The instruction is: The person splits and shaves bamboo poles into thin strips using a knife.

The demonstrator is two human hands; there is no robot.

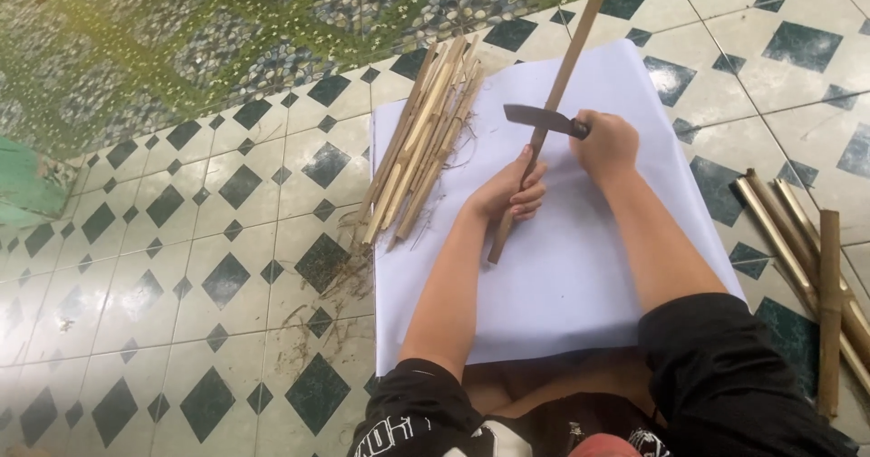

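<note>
White sheet underneath; left hand grips bamboo strip

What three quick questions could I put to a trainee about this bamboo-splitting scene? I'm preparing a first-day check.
1. True or false: the left hand grips the long bamboo strip.
2. What does the right hand hold? A) a hammer B) a dark-bladed knife C) scissors
3. On which side of the white sheet does the pile of split strips lie?

Key: 1 true; 2 B; 3 the person's left, partly on the sheet's edge.
</note>
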